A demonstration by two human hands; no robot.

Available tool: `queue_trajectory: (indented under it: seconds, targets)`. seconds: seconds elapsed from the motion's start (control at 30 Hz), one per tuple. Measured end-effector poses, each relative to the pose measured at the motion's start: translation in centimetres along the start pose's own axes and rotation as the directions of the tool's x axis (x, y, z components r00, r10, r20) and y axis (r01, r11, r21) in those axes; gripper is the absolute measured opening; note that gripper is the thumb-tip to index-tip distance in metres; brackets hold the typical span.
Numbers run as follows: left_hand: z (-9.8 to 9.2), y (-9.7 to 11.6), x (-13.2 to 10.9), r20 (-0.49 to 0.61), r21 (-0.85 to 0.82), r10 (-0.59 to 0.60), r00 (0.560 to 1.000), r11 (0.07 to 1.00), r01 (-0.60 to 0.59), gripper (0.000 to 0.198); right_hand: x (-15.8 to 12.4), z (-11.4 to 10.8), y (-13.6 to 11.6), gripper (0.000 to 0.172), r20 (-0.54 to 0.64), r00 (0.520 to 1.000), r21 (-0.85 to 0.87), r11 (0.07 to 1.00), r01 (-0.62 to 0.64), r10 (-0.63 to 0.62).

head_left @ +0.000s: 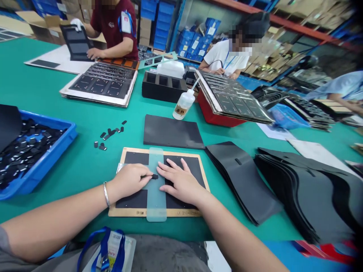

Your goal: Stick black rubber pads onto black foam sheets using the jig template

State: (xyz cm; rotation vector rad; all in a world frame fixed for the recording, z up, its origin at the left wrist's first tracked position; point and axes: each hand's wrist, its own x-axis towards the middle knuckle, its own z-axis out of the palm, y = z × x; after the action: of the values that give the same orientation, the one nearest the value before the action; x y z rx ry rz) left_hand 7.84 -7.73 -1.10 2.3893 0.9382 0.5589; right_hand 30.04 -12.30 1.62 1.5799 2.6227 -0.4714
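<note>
A wooden board (127, 212) with a black sheet (132, 199) on it lies in front of me, and a translucent greenish plastic template (156, 211) crosses the sheet. My left hand (132, 181) pinches a small black tab (154, 176) between thumb and fingertips, over the middle of the template. With fingers spread, my right hand (181, 181) lies flat on the black sheet; its fingertips reach the template's right edge. Several loose black tabs (109, 134) lie on the table beyond my left hand.
A blue tray (51, 151) of many black tabs stands at the left. Behind the board are a black sheet stack (172, 132) and a white squeeze bottle (184, 104). Curved black sheets (244, 181) lie at the right. Co-workers (113, 34) work across the green table (96, 90).
</note>
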Motion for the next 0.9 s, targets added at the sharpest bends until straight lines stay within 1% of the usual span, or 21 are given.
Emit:
queue_trajectory:
  seconds: [0.13,0.47,0.57,0.7,0.83,0.9]
  targets:
    - [0.4,0.2,0.0,0.016,0.062,0.034,0.999,0.997,-0.035,0.023,0.1,0.2,0.2,0.062,-0.016,1.000,0.035,0.999,-0.011,0.012]
    - [1.1,0.5,0.0,0.002,0.212,0.114,0.993,0.971,-0.112,0.026,-0.1,0.6,0.1,0.062,-0.044,0.999,0.063,0.998,-0.018,0.021]
    - [1.0,0.6,0.1,0.042,0.236,0.110,0.993,0.965,-0.117,0.027,-0.1,0.9,-0.1,0.058,-0.067,0.998,0.043,0.999,-0.017,0.020]
    - [0.4,0.8,-0.1,0.123,0.332,0.060,0.991,0.938,-0.098,0.028,-0.5,1.5,-0.8,0.042,-0.104,0.994,-0.024,0.999,-0.036,0.033]
    - [-0.7,0.9,-1.0,0.245,0.418,0.061,0.968,0.894,-0.162,0.033,-1.1,1.6,-1.9,0.035,-0.140,0.988,-0.103,0.992,-0.080,0.065]
    - [-1.2,1.1,-1.5,0.275,0.446,0.052,0.960,0.878,-0.175,0.035,-1.2,1.5,-2.4,0.035,-0.156,0.985,-0.138,0.986,-0.096,0.074]
